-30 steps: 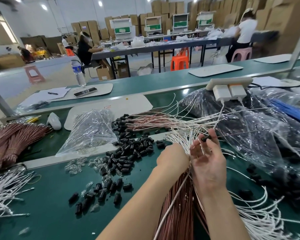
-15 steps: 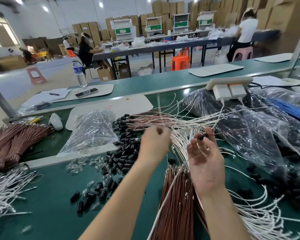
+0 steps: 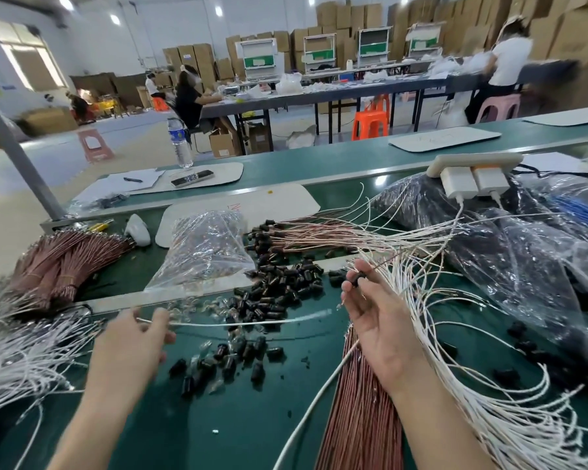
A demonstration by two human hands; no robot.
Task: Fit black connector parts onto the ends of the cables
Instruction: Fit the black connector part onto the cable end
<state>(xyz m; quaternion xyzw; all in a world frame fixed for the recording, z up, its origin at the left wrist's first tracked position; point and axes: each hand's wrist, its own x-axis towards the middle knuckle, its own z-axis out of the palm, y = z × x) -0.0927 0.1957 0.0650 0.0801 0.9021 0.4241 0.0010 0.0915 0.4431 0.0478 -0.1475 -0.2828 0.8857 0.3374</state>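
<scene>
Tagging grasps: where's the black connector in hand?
Head view, centre-right: black connector pinched by the right hand, just right of the loose connector pile.

Left hand (image 3: 129,347) pinching white cable (image 3: 238,323), blurred, stretching toward right hand (image 3: 382,322); right hand seemingly pinching black connector (image 3: 358,278); loose connectors (image 3: 275,293) lying between hands.

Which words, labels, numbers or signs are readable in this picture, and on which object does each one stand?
No text here reads clearly.
Red handwriting on the white mat: too small and faint to read.
Blue label on the water bottle: too small.
White sticker on the cardboard box: blurred.
Green panels on the machines: blurred, no text readable.
</scene>
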